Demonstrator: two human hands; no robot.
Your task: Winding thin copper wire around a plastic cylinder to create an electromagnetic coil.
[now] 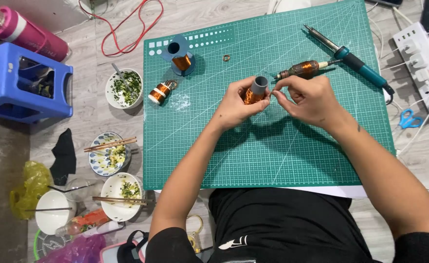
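Head view, looking down on a green mat (273, 146) laid on the floor. Left hand (236, 104) wraps a grey tube (259, 85) wound with copper wire; the coil (251, 95) sits in the curl of the fingers (255, 103), thumb side up, tube mouth tilted away from the body. Left fingers closed round the coil, holding it clear of the mat near its middle. Right hand (307, 100) just beside the tube's right rim, thumb and forefinger pinched narrow at the tube's edge; whether a wire strand is between them is too fine to tell.

On the mat, beyond the hands: a wound rod (302, 68) just past the right hand, a teal soldering iron (350, 56) angled toward the mat's far right corner. A blue spool (179, 56) stands toward the far left corner, a small copper coil (159, 91) near the left edge, a small ring (226, 58) between spool and rod.

Open mat between the hands and the near edge, crossed only by the forearms. Left of the mat: bowls (124, 87) with chopsticks (109, 144), a blue stool (24, 83). Right of the mat: a white power strip (423, 63), scissors (409, 118).
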